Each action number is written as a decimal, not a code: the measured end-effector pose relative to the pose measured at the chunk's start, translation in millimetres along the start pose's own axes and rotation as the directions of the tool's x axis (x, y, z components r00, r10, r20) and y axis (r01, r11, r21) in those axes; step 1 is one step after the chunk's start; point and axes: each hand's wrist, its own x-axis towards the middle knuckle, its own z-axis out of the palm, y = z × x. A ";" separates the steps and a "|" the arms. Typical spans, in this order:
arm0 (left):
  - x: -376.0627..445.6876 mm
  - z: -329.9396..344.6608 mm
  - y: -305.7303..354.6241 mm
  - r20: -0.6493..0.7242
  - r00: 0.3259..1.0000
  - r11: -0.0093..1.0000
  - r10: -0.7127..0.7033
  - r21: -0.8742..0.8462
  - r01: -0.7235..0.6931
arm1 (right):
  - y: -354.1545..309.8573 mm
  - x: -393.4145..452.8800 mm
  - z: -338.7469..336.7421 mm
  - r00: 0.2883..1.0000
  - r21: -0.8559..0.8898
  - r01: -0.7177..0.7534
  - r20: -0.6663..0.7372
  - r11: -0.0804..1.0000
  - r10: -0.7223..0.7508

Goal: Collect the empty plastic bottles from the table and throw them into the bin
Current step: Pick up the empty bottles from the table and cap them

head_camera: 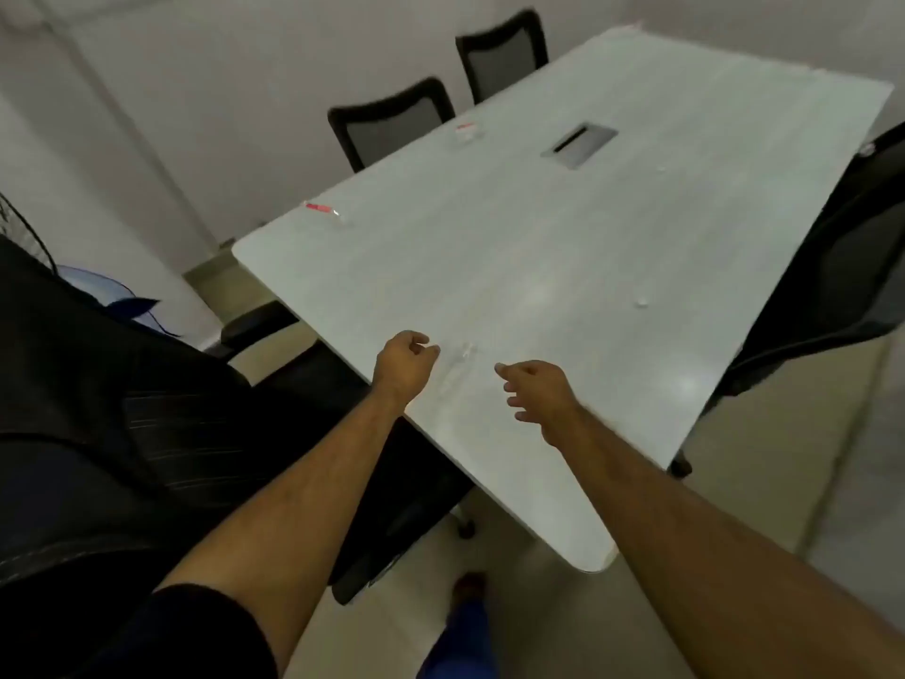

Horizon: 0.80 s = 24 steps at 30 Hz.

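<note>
A clear plastic bottle (456, 369) lies on its side near the front edge of the pale table (563, 267), hard to make out against the surface. My left hand (404, 366) hovers just left of it with fingers curled and nothing in them. My right hand (537, 392) is just right of the bottle, fingers spread and empty. A second bottle with a red label (324, 211) lies at the table's left edge. A third bottle with a red label (465, 132) sits further back by the same edge. I see no bin that I can identify.
Black office chairs stand at the far left side (392, 122), (504, 53), at the right (842, 286) and close on my left (147, 409). A cable slot (579, 145) sits mid-table. A small clear object (640, 302) lies on the right. A blue rounded object (105, 291) is on the floor.
</note>
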 end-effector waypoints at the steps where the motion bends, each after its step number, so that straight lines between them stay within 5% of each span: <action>1: 11.2 2.3 -4.7 0.008 1.000 0.997 0.013 0.077 -0.014 | 1.2 13.7 10.3 1.000 -0.021 -0.011 -0.007 1.000 0.011; 6: 97.2 28.5 -66.1 0.029 0.992 0.893 0.123 0.432 -0.124 | 5.5 92.2 61.5 0.992 -0.173 -0.101 -0.095 0.980 0.085; 10: 130.2 47.4 -109.8 0.098 0.953 0.654 0.286 0.707 -0.269 | 5.6 133.4 91.0 0.978 -0.326 -0.159 -0.179 0.932 0.104; 16: 138.7 59.1 -134.0 0.089 0.918 0.533 0.388 0.791 -0.302 | -1.4 162.4 110.2 0.978 -0.545 -0.169 -0.195 0.821 0.072; 24: 135.0 61.8 -119.3 0.067 0.933 0.508 0.353 0.824 -0.251 | 9.6 138.5 61.2 0.985 -0.247 -0.140 -0.132 0.959 0.110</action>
